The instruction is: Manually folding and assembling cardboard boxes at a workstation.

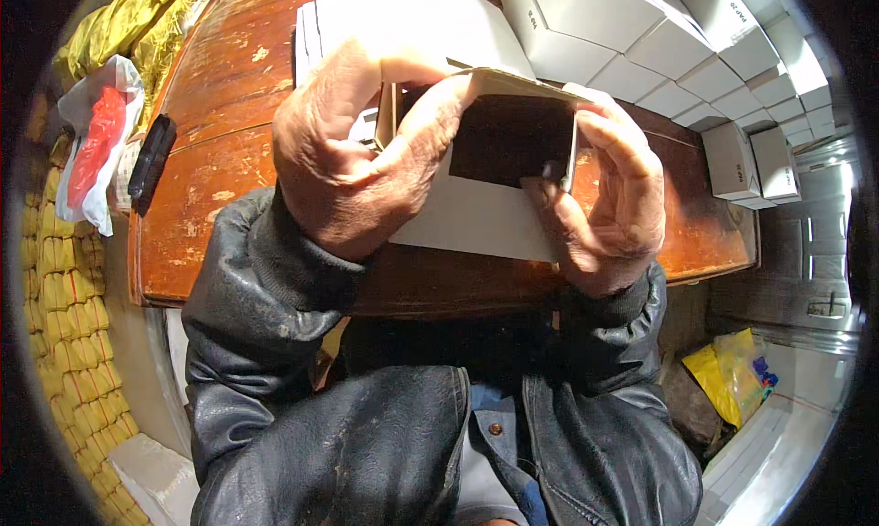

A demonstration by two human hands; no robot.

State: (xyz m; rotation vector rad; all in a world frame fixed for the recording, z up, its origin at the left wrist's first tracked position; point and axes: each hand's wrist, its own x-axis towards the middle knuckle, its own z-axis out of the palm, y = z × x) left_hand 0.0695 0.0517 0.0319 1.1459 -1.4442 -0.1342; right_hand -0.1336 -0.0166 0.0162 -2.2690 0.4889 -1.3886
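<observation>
Between my two hands is a white cardboard box (485,219), held up over the front of the table. One end of it stands open toward me; the inside is dark, with a brownish board edge along the top. A white flap hangs down below the opening. My left hand (357,155) grips the left side of the box, thumb along its upper edge. At the right side my right hand (613,192) is closed on the wall, fingers outside and thumb at the lower corner of the opening. Behind the hands lie flat white cardboard sheets (458,22).
The worn reddish-brown wooden table (220,169) has a black object (151,164) at its left edge. Stacked white boxes (632,50) fill the back right, and smaller ones (732,164) stand at the right corner. Yellow sacks (128,22) and a plastic bag (101,141) lie left.
</observation>
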